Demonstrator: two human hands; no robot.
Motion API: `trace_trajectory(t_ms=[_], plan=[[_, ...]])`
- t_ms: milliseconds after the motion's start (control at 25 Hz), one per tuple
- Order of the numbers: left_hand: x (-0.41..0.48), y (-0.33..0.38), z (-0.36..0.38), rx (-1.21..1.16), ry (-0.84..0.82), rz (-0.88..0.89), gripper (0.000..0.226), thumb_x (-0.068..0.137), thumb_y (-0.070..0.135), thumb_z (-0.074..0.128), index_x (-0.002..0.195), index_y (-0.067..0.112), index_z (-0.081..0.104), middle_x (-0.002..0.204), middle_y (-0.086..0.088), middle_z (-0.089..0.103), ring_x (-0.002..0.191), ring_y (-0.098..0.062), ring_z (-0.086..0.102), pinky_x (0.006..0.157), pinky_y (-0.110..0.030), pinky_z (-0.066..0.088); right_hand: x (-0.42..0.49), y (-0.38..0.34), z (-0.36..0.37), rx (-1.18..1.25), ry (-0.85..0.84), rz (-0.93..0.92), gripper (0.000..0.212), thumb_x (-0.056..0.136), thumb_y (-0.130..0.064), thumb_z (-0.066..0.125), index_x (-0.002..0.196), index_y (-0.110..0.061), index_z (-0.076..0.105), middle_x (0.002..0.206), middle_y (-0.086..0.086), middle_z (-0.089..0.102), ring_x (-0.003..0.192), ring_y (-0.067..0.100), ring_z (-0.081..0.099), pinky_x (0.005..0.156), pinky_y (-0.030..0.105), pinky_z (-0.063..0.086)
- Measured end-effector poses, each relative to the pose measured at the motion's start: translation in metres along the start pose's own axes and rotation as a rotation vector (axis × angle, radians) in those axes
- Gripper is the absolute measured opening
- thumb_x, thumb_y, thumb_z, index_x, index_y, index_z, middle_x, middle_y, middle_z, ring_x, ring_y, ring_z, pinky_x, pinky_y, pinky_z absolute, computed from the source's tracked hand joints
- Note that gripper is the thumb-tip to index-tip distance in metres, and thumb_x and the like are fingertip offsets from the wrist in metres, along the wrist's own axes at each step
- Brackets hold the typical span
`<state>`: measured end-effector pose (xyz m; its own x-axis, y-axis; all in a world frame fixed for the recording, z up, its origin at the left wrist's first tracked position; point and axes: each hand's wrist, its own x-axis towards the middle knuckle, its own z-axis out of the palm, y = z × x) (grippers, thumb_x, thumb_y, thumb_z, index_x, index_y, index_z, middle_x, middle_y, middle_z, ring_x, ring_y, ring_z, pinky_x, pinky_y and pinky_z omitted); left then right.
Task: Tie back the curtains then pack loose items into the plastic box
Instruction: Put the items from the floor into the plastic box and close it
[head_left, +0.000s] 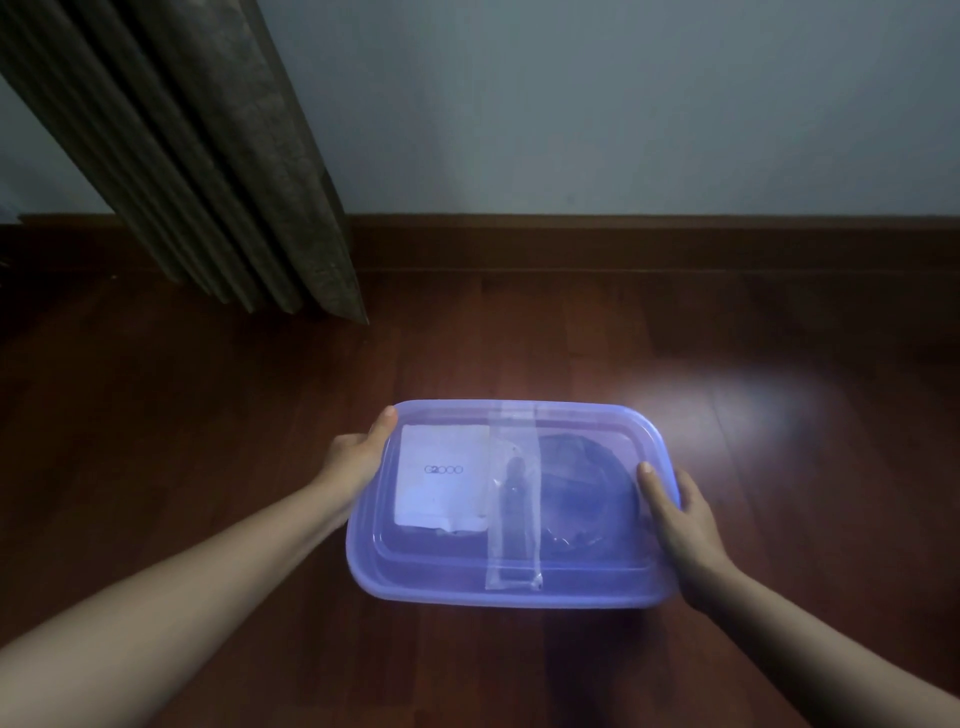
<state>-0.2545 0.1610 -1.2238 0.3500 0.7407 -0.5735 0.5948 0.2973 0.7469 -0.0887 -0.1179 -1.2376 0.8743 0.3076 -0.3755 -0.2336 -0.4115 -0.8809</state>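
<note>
One marking can be read: "G2000", printed in thin dark letters across the middle of a white packet (441, 475). The packet lies in the left part of the plastic box (498, 595), seen through its clear lid. Nothing else carries legible writing.

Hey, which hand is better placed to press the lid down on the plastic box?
Probably the right hand: its thumb already lies on top of the lid at the plastic box's right edge. The left hand grips the far left corner from the side, only its thumb tip on the rim.
</note>
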Motion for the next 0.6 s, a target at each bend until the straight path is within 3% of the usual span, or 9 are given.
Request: trace_trajectory(t_ms=[200, 360, 440, 600], plan=[[-0.016, -0.009, -0.026, -0.112, -0.188, -0.001, 0.054, 0.067, 0.055, 0.075, 0.100, 0.013, 0.066, 0.097, -0.011, 0.073, 0.087, -0.028, 0.071, 0.085, -0.045, 0.055, 0.015, -0.015, 0.016, -0.043, -0.006, 0.009, 0.028, 0.088, -0.049, 0.054, 0.097, -0.024, 0.062, 0.094, -0.004, 0.066, 0.092, 0.019, 0.063, 0.086, 0.041, 0.052], [-0.019, -0.010, -0.094, -0.238, -0.020, 0.010, 0.030, 0.078, 0.036, 0.072, 0.101, 0.024, 0.057, 0.103, -0.006, 0.067, 0.093, -0.028, 0.067, 0.086, -0.047, 0.054, 0.023, -0.054, 0.083, 0.019, -0.132, -0.054, 0.035, 0.089, -0.047, 0.054, 0.112, -0.022, 0.061, 0.099, -0.003, 0.065, 0.091, 0.019, 0.061, 0.084, 0.037, 0.051], [-0.020, -0.019, -0.143, -0.309, 0.053, 0.004, 0.038, 0.079, 0.033, 0.072, 0.112, 0.019, 0.061, 0.104, -0.010, 0.071, 0.091, -0.030, 0.069, 0.085, -0.048, 0.054, 0.017, -0.079, 0.135, 0.002, -0.215, -0.087, 0.041, 0.087, -0.052, 0.054, 0.116, -0.024, 0.058, 0.108, 0.001, 0.064, 0.094, 0.020, 0.061, 0.085, 0.039, 0.051], [-0.019, -0.038, -0.250, -0.357, 0.281, -0.001, 0.042, 0.079, 0.037, 0.071, 0.111, 0.010, 0.064, 0.099, -0.013, 0.071, 0.089, -0.031, 0.069, 0.083, -0.043, 0.054, -0.018, -0.122, 0.238, -0.015, -0.455, -0.144, 0.046, 0.083, -0.046, 0.063, 0.120, -0.021, 0.050, 0.107, -0.001, 0.062, 0.087, 0.013, 0.061, 0.074, 0.032, 0.049]])
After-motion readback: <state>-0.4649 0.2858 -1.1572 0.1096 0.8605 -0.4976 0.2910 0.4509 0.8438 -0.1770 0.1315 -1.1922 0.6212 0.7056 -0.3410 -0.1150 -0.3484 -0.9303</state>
